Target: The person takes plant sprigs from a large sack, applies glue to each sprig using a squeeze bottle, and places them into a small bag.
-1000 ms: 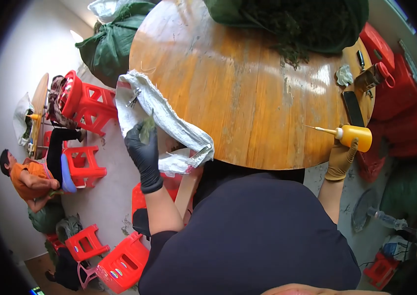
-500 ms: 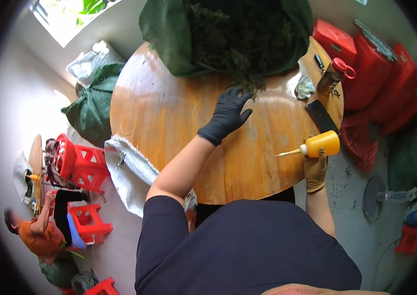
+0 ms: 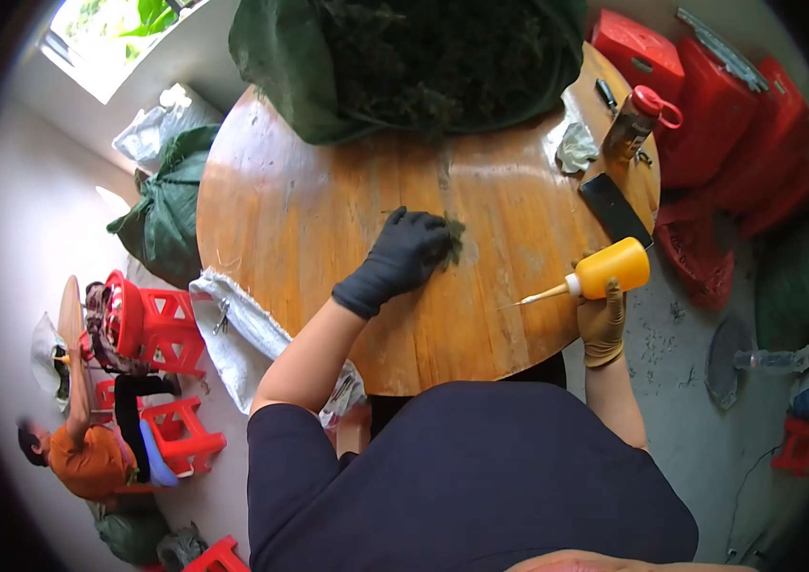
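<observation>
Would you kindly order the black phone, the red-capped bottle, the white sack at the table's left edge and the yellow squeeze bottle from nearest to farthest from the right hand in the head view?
1. Yellow squeeze bottle: in the right hand.
2. Black phone: just beyond, table's right side.
3. Red-capped bottle: farther back, right side.
4. White sack: across, at the left edge.

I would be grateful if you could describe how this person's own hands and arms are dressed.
The left hand wears a black glove, the right hand a brown glove; both gloves end around the wrist. The dark navy sleeves are short, leaving the forearms bare. I can make out no markings on either glove.
</observation>
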A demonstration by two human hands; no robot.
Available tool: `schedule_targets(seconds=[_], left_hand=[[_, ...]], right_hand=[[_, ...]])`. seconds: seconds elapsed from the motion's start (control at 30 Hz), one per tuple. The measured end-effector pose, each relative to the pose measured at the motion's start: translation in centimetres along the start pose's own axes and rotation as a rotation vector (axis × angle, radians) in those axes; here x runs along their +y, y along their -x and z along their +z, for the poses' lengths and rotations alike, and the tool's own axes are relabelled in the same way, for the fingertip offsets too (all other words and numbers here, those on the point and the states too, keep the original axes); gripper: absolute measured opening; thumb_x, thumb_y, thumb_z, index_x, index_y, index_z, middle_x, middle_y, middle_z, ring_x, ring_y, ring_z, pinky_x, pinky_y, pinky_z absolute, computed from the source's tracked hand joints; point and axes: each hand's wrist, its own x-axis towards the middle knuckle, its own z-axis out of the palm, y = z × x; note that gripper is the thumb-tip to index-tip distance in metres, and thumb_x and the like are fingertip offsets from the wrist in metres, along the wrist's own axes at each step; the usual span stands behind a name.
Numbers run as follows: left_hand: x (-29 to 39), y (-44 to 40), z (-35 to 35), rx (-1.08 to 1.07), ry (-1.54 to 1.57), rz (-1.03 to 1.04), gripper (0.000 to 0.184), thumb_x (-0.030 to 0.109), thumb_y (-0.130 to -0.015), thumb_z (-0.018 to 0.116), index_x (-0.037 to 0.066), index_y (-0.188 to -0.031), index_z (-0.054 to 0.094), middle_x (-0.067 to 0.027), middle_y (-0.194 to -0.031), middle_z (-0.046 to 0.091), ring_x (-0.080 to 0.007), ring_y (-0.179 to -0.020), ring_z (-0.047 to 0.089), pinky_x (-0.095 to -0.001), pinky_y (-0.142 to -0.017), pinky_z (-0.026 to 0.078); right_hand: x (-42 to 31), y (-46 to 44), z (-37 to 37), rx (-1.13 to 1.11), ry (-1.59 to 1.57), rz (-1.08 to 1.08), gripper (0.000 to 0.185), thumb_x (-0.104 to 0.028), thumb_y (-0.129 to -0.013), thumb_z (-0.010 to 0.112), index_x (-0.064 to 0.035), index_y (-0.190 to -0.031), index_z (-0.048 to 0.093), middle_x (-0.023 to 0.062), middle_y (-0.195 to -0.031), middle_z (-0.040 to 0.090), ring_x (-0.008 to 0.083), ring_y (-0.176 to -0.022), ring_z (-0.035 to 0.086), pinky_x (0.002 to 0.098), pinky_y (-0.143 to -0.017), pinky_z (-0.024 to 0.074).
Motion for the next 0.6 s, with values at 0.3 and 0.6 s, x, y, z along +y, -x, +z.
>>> schedule_targets(seconds=[0.3, 0.6], left_hand=[[6.3, 11.5, -3.6, -0.023, 0.086, -0.013, 0.034, 0.01, -0.077, 0.071, 0.015, -0.11, 0.067, -0.0037, -0.124, 0.065, -0.0288, -0.134, 0.049, -0.0538, -0.12, 0.022], [9.3, 13.8, 1.6, 0.1, 0.163, -0.354, 0.047, 0.021, -0.073, 0.082, 0.012, -0.116, 0.066, -0.0078, -0.11, 0.063, -0.0312, -0.108, 0.056, -0.0421, -0.099, 0.04]], right_hand=[[-0.3, 0.4, 0.8, 0.0, -0.038, 0.01, 0.053, -0.035, -0.093, 0.07, -0.0071, -0.134, 0.05, 0.0111, -0.125, 0.061, 0.0274, -0.117, 0.061, 0.0395, -0.099, 0.0506], [0.5, 2.0, 4.6, 0.012, 0.038, 0.101, 0.047, -0.032, -0.092, 0.072, -0.0086, -0.128, 0.053, 0.0099, -0.117, 0.063, 0.0251, -0.11, 0.063, 0.0397, -0.092, 0.0556]])
